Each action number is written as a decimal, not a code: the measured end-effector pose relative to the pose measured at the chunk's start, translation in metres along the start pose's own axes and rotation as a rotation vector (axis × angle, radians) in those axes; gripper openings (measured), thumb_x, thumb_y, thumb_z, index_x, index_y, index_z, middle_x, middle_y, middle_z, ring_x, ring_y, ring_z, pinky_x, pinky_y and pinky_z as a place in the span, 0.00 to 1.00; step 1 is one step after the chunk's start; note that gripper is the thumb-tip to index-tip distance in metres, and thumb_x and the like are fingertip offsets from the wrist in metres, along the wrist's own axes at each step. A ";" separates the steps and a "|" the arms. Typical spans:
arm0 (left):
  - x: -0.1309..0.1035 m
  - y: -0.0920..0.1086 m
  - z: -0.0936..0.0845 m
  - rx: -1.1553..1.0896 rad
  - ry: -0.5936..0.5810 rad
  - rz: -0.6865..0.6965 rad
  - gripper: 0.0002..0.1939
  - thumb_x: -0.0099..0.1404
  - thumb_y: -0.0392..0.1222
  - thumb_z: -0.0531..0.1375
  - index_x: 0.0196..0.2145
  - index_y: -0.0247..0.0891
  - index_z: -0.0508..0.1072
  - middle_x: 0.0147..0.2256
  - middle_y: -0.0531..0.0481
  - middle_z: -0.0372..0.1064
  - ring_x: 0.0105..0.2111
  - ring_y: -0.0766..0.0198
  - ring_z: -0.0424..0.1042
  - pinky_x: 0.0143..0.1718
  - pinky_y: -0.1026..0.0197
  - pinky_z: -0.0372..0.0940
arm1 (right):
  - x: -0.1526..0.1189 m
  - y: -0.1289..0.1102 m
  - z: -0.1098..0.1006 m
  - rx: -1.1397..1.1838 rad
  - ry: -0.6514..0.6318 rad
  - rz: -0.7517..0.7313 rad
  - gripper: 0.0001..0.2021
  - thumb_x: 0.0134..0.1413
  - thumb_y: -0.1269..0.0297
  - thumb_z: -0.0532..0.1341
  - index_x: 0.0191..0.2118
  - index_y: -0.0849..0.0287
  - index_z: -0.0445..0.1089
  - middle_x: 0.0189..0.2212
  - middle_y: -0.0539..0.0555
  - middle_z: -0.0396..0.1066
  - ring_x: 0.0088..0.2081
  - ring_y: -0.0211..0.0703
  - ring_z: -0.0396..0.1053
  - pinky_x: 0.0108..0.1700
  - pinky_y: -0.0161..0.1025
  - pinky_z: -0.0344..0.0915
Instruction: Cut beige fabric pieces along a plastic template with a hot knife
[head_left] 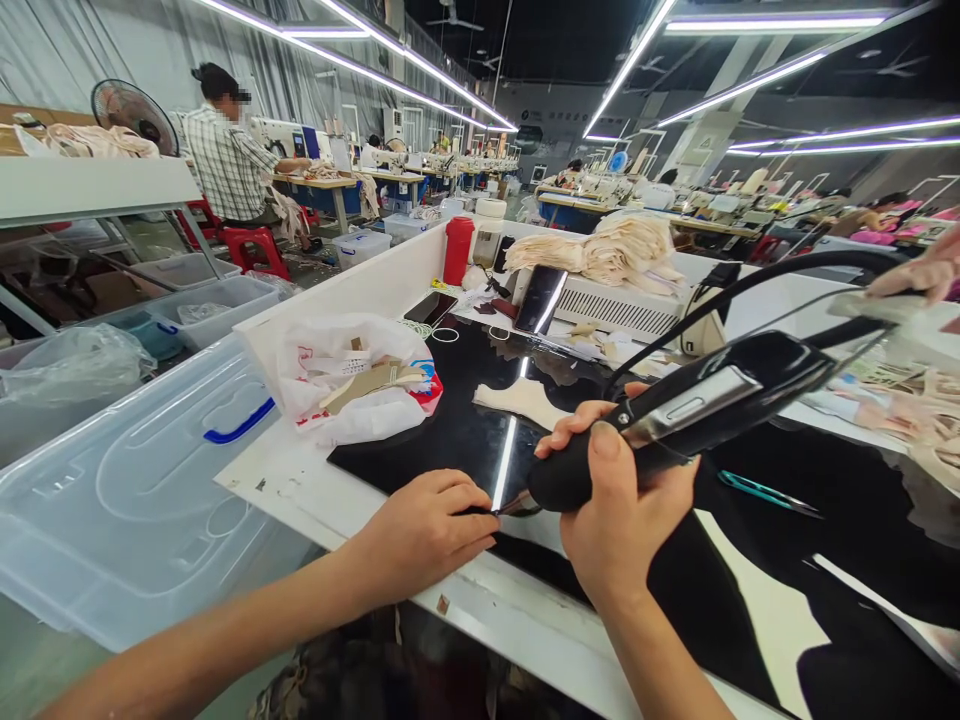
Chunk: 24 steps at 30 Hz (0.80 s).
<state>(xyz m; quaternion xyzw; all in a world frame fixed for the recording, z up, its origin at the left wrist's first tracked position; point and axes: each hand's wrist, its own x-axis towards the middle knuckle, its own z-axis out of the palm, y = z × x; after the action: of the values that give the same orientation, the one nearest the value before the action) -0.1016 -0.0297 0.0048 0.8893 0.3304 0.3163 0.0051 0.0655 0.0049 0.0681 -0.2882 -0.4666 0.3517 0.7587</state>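
My right hand [626, 490] is wrapped round a black corded hand-held power tool [675, 405] with a silver panel, which looks like an electric cutter. Its metal tip [519, 503] points left, close to my left fingertips. My left hand [431, 525] has its fingers closed at the near edge of a glossy black sheet [442, 450] and seems to pinch it; the fingertips are partly hidden. On the sheet lie a cream cut-out piece [525, 400] beyond my hands and another pale piece [765, 610] to the right. A teal slim tool [769, 493] rests there too.
A white plastic bag of scraps [352, 395] stands at the left table edge. Behind are a red cup [457, 250], a phone [541, 300] and cream fabric bundles [600, 250]. Lidded clear boxes [135, 490] sit left. Another person's hand [922, 275] shows at upper right.
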 end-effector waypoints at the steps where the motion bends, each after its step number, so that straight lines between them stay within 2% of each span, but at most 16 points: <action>1: 0.000 0.000 -0.001 -0.020 0.000 -0.011 0.10 0.77 0.39 0.57 0.46 0.36 0.79 0.45 0.46 0.77 0.47 0.59 0.74 0.52 0.54 0.71 | 0.001 -0.001 0.000 0.010 0.011 0.002 0.20 0.57 0.61 0.71 0.51 0.53 0.63 0.31 0.45 0.71 0.26 0.37 0.68 0.30 0.39 0.71; 7: 0.003 0.000 -0.004 -0.148 0.042 -0.086 0.12 0.78 0.38 0.55 0.43 0.34 0.78 0.43 0.46 0.78 0.44 0.61 0.75 0.49 0.57 0.70 | -0.001 -0.008 0.000 0.034 0.010 -0.008 0.21 0.54 0.60 0.71 0.50 0.54 0.65 0.29 0.45 0.69 0.26 0.38 0.68 0.27 0.39 0.72; 17: 0.002 -0.001 -0.001 -0.151 0.017 -0.111 0.11 0.77 0.37 0.56 0.46 0.33 0.78 0.45 0.45 0.76 0.46 0.60 0.74 0.51 0.57 0.70 | -0.007 -0.007 0.002 0.020 -0.014 0.030 0.20 0.54 0.63 0.70 0.50 0.52 0.64 0.30 0.45 0.69 0.26 0.38 0.68 0.27 0.39 0.72; 24: -0.003 -0.004 0.002 -0.080 -0.063 -0.091 0.12 0.76 0.43 0.58 0.52 0.40 0.77 0.52 0.44 0.74 0.54 0.55 0.71 0.58 0.51 0.68 | 0.004 -0.020 -0.004 0.009 0.060 -0.003 0.23 0.50 0.59 0.73 0.49 0.53 0.65 0.28 0.45 0.69 0.24 0.39 0.68 0.25 0.38 0.71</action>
<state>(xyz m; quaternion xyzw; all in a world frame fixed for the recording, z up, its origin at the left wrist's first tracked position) -0.1044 -0.0278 0.0010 0.8818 0.3574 0.3006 0.0654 0.0753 -0.0038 0.0835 -0.2946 -0.4426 0.3440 0.7739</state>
